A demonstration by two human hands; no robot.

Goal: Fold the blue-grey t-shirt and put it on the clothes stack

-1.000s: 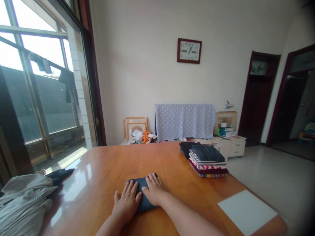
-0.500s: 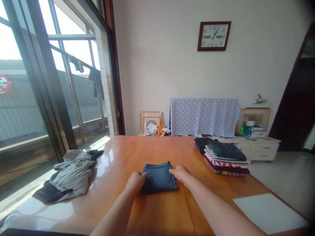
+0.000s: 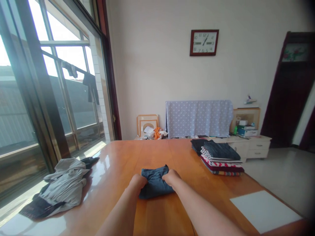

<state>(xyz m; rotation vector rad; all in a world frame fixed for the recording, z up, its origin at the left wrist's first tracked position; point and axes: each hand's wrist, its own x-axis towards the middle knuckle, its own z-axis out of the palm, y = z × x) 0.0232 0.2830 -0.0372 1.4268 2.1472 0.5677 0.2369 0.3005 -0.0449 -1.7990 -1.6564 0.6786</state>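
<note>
A dark blue folded garment (image 3: pixel 156 186), denim-like in look, lies in the middle of the wooden table (image 3: pixel 152 218). My left hand (image 3: pixel 139 182) is closed on its left side, and my right hand (image 3: pixel 171 178) grips it near the upper right. The cloth is bunched and creased between the two hands. My fingertips are partly hidden by the fabric and by the backs of my hands.
A stack of folded clothes (image 3: pixel 221 160) stands at the table's right rear, dark folded cloth (image 3: pixel 197 146) beside it. Crumpled grey clothing (image 3: pixel 65 183) lies at the left by the window. A white sheet (image 3: pixel 264 209) rests near the right edge.
Both hands have moved inward over the blue garment, closer together. Its top, flat before, is now wrinkled. The camera view has shifted slightly.
</note>
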